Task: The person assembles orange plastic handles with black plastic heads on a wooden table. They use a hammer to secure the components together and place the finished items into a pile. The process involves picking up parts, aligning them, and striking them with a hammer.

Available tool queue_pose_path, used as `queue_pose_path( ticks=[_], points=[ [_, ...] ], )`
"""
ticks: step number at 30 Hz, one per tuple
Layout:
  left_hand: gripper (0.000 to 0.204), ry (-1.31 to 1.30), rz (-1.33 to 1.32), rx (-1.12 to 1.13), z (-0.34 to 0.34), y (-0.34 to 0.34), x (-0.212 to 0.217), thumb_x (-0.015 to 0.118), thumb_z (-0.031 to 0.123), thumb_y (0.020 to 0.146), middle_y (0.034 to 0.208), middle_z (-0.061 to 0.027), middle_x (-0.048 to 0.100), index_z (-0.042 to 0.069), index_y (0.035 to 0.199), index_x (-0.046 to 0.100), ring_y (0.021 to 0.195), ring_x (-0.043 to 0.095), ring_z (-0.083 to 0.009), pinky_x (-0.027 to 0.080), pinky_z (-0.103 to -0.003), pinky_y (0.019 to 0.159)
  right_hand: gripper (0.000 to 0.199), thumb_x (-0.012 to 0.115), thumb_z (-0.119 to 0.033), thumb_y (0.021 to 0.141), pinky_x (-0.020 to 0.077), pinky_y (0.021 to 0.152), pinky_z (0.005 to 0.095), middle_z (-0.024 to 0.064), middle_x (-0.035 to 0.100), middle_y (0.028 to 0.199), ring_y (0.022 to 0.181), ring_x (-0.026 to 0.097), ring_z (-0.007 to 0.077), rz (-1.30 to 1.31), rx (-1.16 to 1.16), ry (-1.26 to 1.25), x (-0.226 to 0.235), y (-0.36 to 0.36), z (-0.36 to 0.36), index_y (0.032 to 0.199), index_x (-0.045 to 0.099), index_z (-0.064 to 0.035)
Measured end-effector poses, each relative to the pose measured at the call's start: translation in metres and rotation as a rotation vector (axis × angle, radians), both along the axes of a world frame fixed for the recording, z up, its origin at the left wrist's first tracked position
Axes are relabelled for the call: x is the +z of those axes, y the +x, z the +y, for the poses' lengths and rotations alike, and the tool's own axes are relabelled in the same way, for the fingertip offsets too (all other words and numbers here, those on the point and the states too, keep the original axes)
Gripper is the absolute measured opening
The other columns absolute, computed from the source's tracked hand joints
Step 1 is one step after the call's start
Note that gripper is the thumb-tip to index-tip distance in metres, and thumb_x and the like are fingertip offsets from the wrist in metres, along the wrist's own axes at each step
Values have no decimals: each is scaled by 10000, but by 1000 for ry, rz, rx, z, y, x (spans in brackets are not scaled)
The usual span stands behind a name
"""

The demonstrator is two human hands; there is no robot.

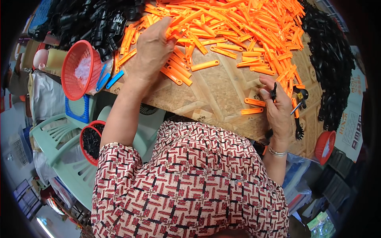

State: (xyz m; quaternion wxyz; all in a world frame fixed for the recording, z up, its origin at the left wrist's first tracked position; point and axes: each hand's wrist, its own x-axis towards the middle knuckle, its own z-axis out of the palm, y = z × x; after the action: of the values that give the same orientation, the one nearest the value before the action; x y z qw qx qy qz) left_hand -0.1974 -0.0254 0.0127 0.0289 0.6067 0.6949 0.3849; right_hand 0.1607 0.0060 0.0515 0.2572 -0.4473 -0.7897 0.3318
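My left hand (152, 53) reaches to the near left side of a heap of orange plastic handles (238, 23), its fingers closed on an orange handle (173, 33) among them; the fingertips are partly hidden. Each handle is long and slim with a hole near one end. Near the table's right front, my right hand (279, 111) pinches a small black toothed plastic part (274, 92) between thumb and fingers. Two loose orange handles (252, 111) lie just left of that hand. Beside it on the right are a thin metal-shafted tool (300, 104) and another black toothed piece (299, 130).
Black plastic parts pile up at the far left (107, 27) and along the right edge (329, 59). A red basket (71, 81) and blue handles (115, 79) sit at the left edge. Below stands a green chair (65, 168) with a red basin (84, 147) of black parts.
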Motion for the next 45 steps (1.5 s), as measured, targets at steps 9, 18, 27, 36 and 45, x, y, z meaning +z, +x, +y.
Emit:
queue_pose_path(
  ticks=[9,18,27,36,45],
  points=[
    [265,-65,-336,-165,6,-27,-34,639,15,974,1116,-38,753,86,1215,723,1033,694,-144,553,-275,909,259,688,-39,955,534,881,302,99,716,1105,981,693,204,11,-28,-39,-13,7,-3,1211,683,-2],
    [343,1,149,-285,70,-23,-24,737,118,940,1195,-93,706,101,1281,698,1088,656,-241,527,-341,961,269,679,-8,944,537,834,291,93,717,1084,918,678,181,-38,27,-32,-5,-7,4,1212,686,-7],
    [418,-183,199,7,18,-64,-6,781,165,919,1159,-90,728,93,1316,672,1041,696,-209,544,-319,904,261,674,-4,948,539,844,293,97,720,1096,954,694,186,-21,4,-28,-12,1,7,1208,691,1],
    [331,-264,435,-18,-33,1,6,723,55,825,962,-122,738,120,1150,734,902,697,-309,539,-431,795,244,671,-12,955,544,854,300,122,724,1102,962,707,197,-48,54,-60,-5,-14,10,1198,679,13],
    [359,29,214,-281,-46,18,23,833,183,718,905,-89,723,95,1051,732,819,680,-309,512,-421,719,225,672,-43,983,550,743,252,84,739,1050,837,708,135,224,42,-401,-2,-27,-3,1202,691,7]
  ],
)
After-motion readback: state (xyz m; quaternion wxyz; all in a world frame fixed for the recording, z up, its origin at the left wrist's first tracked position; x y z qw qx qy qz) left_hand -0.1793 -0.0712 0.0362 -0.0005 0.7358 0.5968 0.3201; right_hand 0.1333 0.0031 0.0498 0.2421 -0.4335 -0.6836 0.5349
